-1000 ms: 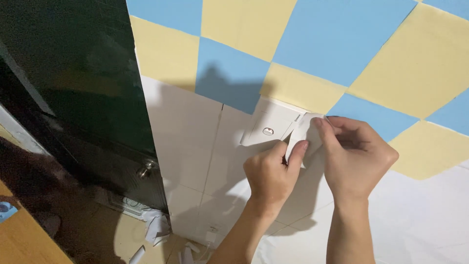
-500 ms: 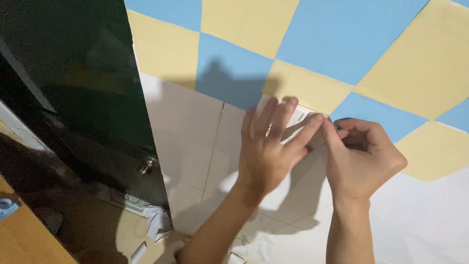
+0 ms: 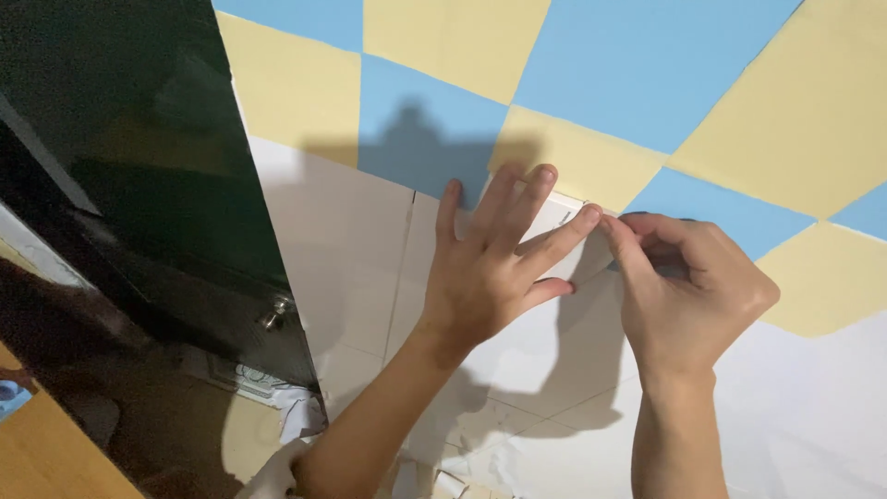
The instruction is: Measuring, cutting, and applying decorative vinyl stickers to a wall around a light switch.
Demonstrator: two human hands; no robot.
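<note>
Blue and yellow square sheets (image 3: 591,74) cover the far part of the white tiled wall (image 3: 351,240) in a checker pattern. Left of it hangs a dark door (image 3: 139,185) with a small metal knob (image 3: 275,312). The left hand (image 3: 494,263) lies flat with fingers spread, pressing a white sheet (image 3: 564,217) against the wall just below the coloured squares, gripping nothing. Just right of it, touching its fingertip, the right hand (image 3: 688,296) has its grip narrow, thumb and forefinger pinching that sheet's edge.
</note>
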